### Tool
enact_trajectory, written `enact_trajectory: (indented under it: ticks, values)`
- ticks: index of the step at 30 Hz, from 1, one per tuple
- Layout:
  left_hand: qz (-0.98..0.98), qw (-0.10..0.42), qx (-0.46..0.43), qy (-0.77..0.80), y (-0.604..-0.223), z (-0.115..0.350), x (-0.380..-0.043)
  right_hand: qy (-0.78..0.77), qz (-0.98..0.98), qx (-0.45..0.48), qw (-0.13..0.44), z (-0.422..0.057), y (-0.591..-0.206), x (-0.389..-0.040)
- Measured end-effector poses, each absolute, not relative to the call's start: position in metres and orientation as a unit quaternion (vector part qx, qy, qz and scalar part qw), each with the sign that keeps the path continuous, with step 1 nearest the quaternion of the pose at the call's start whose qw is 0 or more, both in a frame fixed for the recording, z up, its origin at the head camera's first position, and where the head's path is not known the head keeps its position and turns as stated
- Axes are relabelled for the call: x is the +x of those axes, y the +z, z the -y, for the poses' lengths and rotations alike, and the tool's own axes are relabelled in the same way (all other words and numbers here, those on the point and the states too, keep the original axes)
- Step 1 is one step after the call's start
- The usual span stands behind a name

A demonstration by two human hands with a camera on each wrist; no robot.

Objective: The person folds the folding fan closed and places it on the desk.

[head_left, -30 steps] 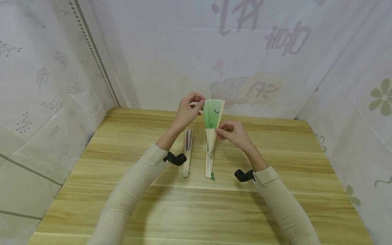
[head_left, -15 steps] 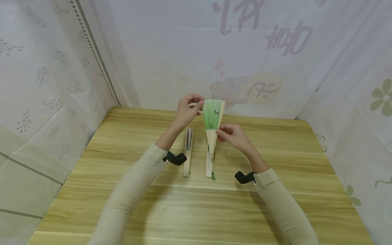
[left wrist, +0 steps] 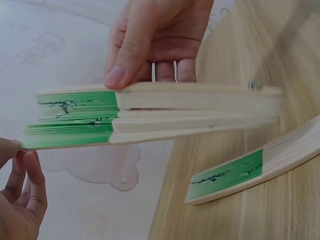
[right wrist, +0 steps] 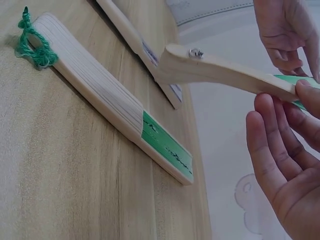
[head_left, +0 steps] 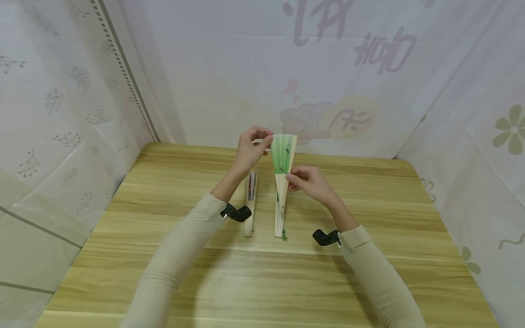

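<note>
A partly spread folding fan (head_left: 284, 155) with green pleats and pale wooden ribs is held up between both hands, its pivot end pointing toward me. My left hand (head_left: 252, 146) pinches the far left corner of the green part. On the other side, my right hand (head_left: 308, 182) pinches the right outer rib between thumb and fingers, as the right wrist view shows on that rib (right wrist: 240, 82). Beneath it on the table lies a closed green fan (head_left: 279, 224) with a green tassel (right wrist: 37, 47). A second closed fan (head_left: 250, 207), with a greyish printed panel, lies left of that.
The wooden table (head_left: 246, 287) spreads wide toward me. Printed cloth curtains stand behind it (head_left: 229, 68) and at both sides. A black wrist camera (head_left: 235, 212) hangs from the left sleeve, another (head_left: 325, 237) from the right.
The held fan has narrowed slightly, its right outer rib coming left along with my right hand. My left hand keeps its hold on the corner. The two closed fans lie where they were.
</note>
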State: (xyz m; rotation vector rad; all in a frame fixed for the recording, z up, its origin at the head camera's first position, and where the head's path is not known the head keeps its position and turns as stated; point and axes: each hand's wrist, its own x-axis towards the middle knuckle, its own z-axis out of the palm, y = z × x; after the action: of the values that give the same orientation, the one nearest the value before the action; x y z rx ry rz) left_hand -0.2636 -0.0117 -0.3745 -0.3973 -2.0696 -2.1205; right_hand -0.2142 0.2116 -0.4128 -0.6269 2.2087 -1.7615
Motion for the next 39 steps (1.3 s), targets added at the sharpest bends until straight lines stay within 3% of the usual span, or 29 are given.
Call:
enact_trajectory:
  ticks: [20, 30, 39]
  values:
    - [0.679, 0.061, -0.136, -0.719, -0.372, 0.009, -0.26, -0.615, -0.754, -0.19, 0.13, -0.206, -0.388, -0.197]
    - [0.701, 0.102, -0.131, -0.694, -0.377, 0.008, -0.262, -0.605, -0.759, -0.206, 0.122, -0.206, -0.388, -0.197]
    - [0.695, 0.114, -0.117, -0.7, -0.381, 0.0, -0.263, -0.596, -0.762, -0.227, 0.107, -0.21, -0.415, -0.21]
